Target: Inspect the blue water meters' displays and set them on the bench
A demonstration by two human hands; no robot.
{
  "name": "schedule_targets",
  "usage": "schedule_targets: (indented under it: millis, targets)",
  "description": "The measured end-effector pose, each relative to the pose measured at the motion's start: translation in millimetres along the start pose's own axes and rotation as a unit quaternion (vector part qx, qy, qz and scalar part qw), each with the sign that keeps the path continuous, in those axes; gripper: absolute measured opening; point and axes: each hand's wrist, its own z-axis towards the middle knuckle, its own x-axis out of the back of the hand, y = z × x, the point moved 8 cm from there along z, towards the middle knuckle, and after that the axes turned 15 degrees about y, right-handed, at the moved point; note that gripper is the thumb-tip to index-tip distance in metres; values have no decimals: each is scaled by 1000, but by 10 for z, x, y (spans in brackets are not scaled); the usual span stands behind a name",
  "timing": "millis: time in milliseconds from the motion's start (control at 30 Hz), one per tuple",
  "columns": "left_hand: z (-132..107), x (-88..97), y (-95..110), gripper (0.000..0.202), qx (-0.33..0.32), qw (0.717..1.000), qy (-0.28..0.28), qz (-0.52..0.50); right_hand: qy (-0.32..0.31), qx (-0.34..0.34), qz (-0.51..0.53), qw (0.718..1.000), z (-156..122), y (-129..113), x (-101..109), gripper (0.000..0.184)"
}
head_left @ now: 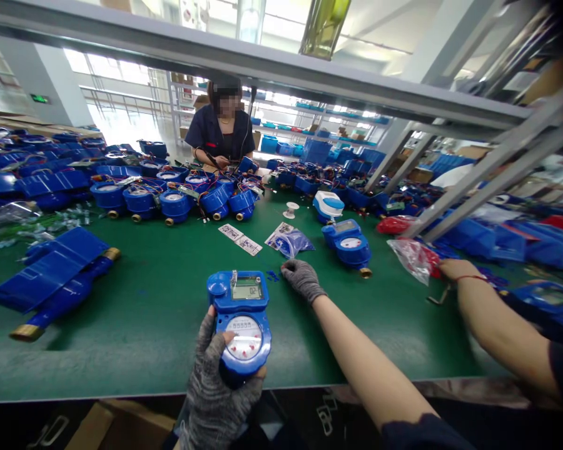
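Observation:
In my left hand (220, 381), gloved in grey with bare fingertips, is a blue water meter (243, 322). It has a small display on top and a round white dial below; my fingers wrap its sides and one fingertip lies over the dial. My right hand (303, 280), also gloved, is at the table with its fingers pinched together; what they hold, if anything, is hidden. Small blue pieces (273, 275) lie just left of those fingertips. Right behind them is a clear plastic bag (294, 242) with blue contents.
A co-worker's hand (462, 270) reaches in from the right beside a red-filled bag (415, 259). Another blue meter (349, 244) and a tilted one (60, 281) lie on the green table (145, 337). Rows of meters (138, 199) stand behind; a person (223, 131) sits opposite.

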Motion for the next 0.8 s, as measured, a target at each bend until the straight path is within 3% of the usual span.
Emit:
schedule_targets:
  millis: [133,200,267,333,367,467,533,600,700,800]
  targets:
    - [-44,-12,-84,89,88,996,1,-21,3,25,-26,999,44,-99,45,10]
    - [-91,-29,-147,98,138,990,-7,-19,16,35,-31,999,21,-199,149,10]
    - [-122,-32,-169,99,147,989,-10,-5,37,43,-24,998,-85,-372,332,14]
    - [-127,-16,-153,100,125,992,-5,12,67,86,28,994,-310,-688,579,18]
    - [-126,-8,-142,100,114,993,-3,18,90,141,95,981,-477,-924,732,18]
    - [-117,0,-124,101,111,994,-10,21,57,332,203,920,-1114,-1624,966,14]
    - [-99,4,-104,101,116,993,-17,20,46,407,179,895,-1434,-1927,961,12]
    - [-70,17,-72,102,116,993,-16,18,63,440,134,886,-1579,-2095,902,11]
    - [-30,30,-30,100,114,993,-15,8,98,450,84,884,-1586,-2186,840,10]
    - [-18,23,-27,98,122,992,-21,-5,93,443,72,889,-1533,-2190,818,7]
